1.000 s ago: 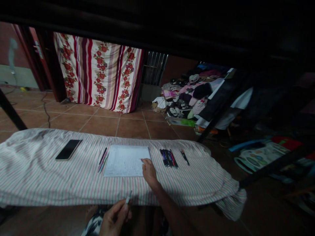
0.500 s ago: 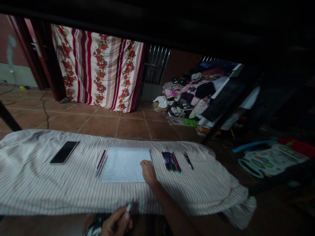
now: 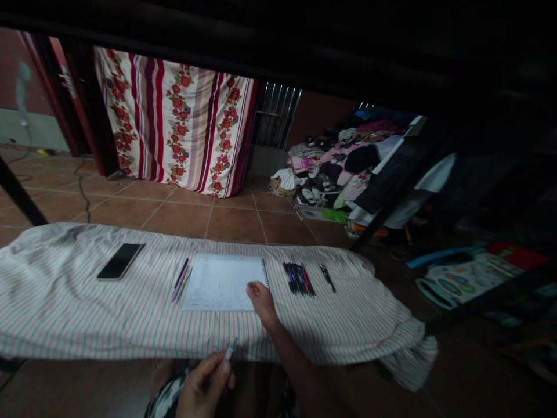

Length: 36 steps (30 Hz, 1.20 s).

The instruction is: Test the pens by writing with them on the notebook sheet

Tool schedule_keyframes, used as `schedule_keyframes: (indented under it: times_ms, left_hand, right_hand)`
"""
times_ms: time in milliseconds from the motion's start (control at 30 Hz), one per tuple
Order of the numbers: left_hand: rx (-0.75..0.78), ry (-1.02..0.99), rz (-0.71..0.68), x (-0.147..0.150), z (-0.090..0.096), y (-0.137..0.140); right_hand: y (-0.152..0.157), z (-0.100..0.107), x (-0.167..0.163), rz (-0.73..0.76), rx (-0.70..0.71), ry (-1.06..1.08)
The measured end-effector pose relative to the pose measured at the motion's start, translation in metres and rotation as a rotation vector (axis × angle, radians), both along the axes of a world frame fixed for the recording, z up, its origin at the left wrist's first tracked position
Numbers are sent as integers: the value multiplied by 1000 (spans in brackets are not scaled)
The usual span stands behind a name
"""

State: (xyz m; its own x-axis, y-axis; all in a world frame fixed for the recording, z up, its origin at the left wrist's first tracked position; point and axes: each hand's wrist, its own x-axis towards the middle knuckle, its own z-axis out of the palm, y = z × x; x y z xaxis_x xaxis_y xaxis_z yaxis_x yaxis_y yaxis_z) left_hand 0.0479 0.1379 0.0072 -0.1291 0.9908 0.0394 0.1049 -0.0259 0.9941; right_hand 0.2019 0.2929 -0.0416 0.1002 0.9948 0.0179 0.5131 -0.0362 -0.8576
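Note:
My left hand point(image 3: 206, 380), at the near edge of the cloth, pinches a pen point(image 3: 231, 350) with its tip pointing up and away. My right hand point(image 3: 261, 299) lies over the right side of an open spiral notebook point(image 3: 217, 284), its fingers curled together. Whether anything small sits between those fingers cannot be made out. Faint writing covers the notebook page. Left of the notebook lie several slim pens point(image 3: 180, 281). To its right is a row of dark pens point(image 3: 299, 280), and farther right lies a separate dark pen point(image 3: 327, 277).
A striped cloth point(image 3: 130, 325) covers the surface under these things. A phone point(image 3: 122, 260) lies at the left. Beyond are the tiled floor point(image 3: 187, 217), a floral curtain point(image 3: 174, 128) and a heap of clothes point(image 3: 335, 162). Dark posts stand at both sides.
The view has shifted slightly, so the cloth and items sit a little higher. Both hands keep nearly the same places, the left still with the pen, the right on the notebook.

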Motion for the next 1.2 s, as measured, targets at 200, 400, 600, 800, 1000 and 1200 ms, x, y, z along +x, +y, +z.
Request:
schedule_keyframes:
  times_ms: [200, 400, 600, 800, 1000, 1200]
  left_hand:
    - [-56, 3, -90, -5, 24, -13]
    - [-79, -104, -75, -8, 30, -29]
    - [-59, -124, -95, -10, 39, -46]
    - [-37, -154, -96, -11, 43, -57]
    - [-40, -176, -96, -13, 44, -60]
    - [-33, -138, -79, -12, 51, -62]
  right_hand:
    - [-35, 44, -15, 9, -87, 583]
    - [-89, 103, -22, 95, -182, 1001]
    - [-130, 124, -22, 203, -168, 968]
    - [-157, 137, -22, 216, -153, 930]
    - [-172, 142, -25, 222, -140, 884]
    - [-175, 140, -26, 259, -47, 790]
